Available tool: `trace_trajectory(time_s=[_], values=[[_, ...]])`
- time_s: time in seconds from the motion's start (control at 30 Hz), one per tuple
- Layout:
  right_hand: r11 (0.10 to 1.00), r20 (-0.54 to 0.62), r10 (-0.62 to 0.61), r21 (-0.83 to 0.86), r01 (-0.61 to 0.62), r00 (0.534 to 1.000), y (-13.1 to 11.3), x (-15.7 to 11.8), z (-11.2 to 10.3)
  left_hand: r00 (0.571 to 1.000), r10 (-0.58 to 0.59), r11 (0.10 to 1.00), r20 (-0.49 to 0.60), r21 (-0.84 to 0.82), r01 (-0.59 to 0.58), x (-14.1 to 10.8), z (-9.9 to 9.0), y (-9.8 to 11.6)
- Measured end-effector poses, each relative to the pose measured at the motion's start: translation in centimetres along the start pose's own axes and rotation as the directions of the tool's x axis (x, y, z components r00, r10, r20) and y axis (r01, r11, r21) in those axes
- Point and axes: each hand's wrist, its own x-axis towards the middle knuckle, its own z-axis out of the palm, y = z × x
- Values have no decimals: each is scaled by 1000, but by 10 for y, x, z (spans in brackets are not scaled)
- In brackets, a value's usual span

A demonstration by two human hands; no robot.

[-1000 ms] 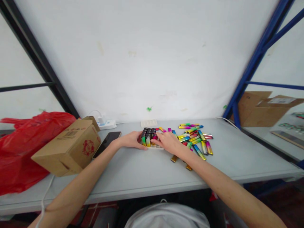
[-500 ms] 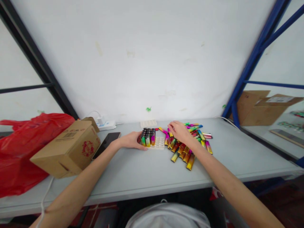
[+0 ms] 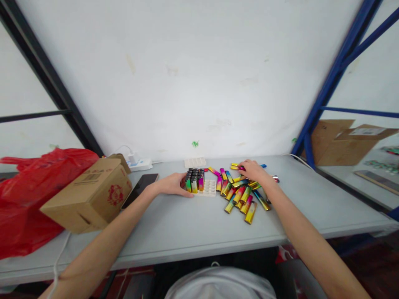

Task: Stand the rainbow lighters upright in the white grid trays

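Observation:
In the head view, my left hand (image 3: 175, 184) curls around the left end of a white slotted tray (image 3: 210, 189), thumb along its front edge. Several shiny rainbow-coloured lighters (image 3: 194, 185) with black tops stand upright in the tray's left part; the slots at its right show bare. To the right of the tray lies a loose pile of similar lighters (image 3: 238, 194), metallic gold, pink, blue and green. My right hand (image 3: 254, 171) is at the back of this pile, its fingers closed on a magenta lighter (image 3: 241, 168), partly hidden by the fingertips.
Behind the filled tray, another white tray (image 3: 195, 162) lies against the wall. To the left are a dark phone (image 3: 141, 187), a cardboard box (image 3: 90, 195), a red plastic bag (image 3: 37, 195) and a white power strip (image 3: 139, 164). A blue metal frame (image 3: 332, 79) stands at the right.
My right hand has moved right across the back of the pile, uncovering lighters near the tray. Some loose lighters have shifted. My left hand and the tray have stayed in place.

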Motion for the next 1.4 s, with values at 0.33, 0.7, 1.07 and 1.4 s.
trace_trajectory(time_s=[0.33, 0.7, 1.07, 1.4], values=[[999, -129, 20, 53, -13, 991, -10, 3, 3, 1000, 4, 1000, 3, -3, -4, 0, 0, -1], [998, -94, 18, 62, -12, 995, -13, 11, 7, 1000, 6, 1000, 12, 4, -6, 1, 0, 0], [327, -286, 109, 915, 237, 952, -43, -1, -14, 1000, 0, 1000, 12, 22, 0, 1, 0, -1], [-19, -77, -174, 997, 75, 982, -88, -21, -15, 1000, 17, 1000, 11, 22, -17, 2, 2, -4]])
